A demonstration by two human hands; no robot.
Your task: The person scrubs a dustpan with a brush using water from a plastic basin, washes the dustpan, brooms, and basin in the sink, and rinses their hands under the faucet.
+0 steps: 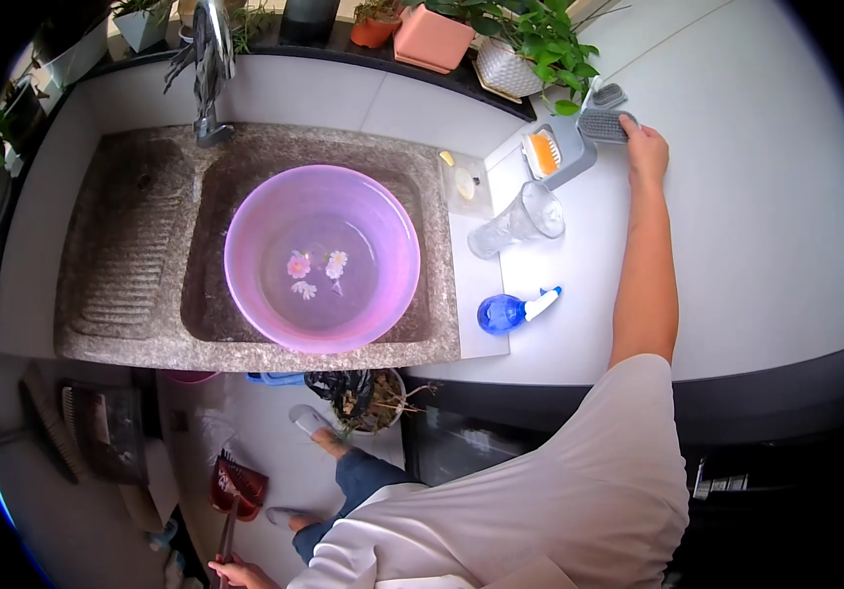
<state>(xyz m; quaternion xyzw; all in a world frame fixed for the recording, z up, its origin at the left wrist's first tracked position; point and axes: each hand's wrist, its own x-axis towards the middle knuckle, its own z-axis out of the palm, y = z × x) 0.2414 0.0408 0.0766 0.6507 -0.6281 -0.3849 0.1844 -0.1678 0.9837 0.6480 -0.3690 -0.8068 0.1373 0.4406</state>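
Note:
My right hand (649,154) reaches to the far right of the counter, its fingers closed on the end of a grey scrub brush (603,126) with a ribbed face. Another grey textured piece (609,95) sits just behind it. Beside the brush is a grey tray (569,159) bearing an orange-and-white soap dish (543,154). Low at the bottom edge, my left hand (243,572) is wrapped round a long dark handle (226,540). That handle runs to a red dustpan (239,485) on the floor.
A stone sink (127,265) holds a pink basin (402,255) with flower shapes at its bottom. A clear ribbed vase (515,224) and blue spray bottle (502,313) stand on the counter. The faucet (212,79) and potted plants (544,49) line the back. A floor planter (373,402) is below.

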